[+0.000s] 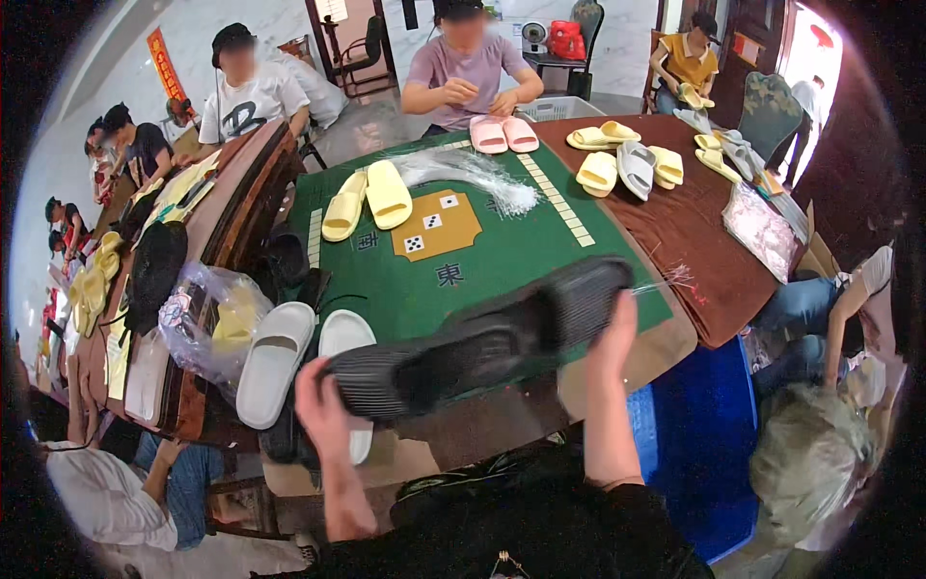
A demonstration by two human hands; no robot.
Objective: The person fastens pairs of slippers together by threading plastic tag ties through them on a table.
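Observation:
I hold a pair of black ribbed-sole slippers (482, 338) sole up above the near edge of the green table (502, 246). My left hand (323, 410) grips their left end and my right hand (612, 338) grips the right end. Two white slippers (280, 357) lie just left of my left hand. A thin clear strand with a red tip (675, 280) sticks out by my right hand.
Yellow slippers (371, 198), a bundle of clear plastic ties (473, 174) and pink slippers (502, 133) lie farther back. More yellow and grey slippers (632, 164) sit on the brown table to the right. Several people sit around. A blue bin (704, 444) stands at my right.

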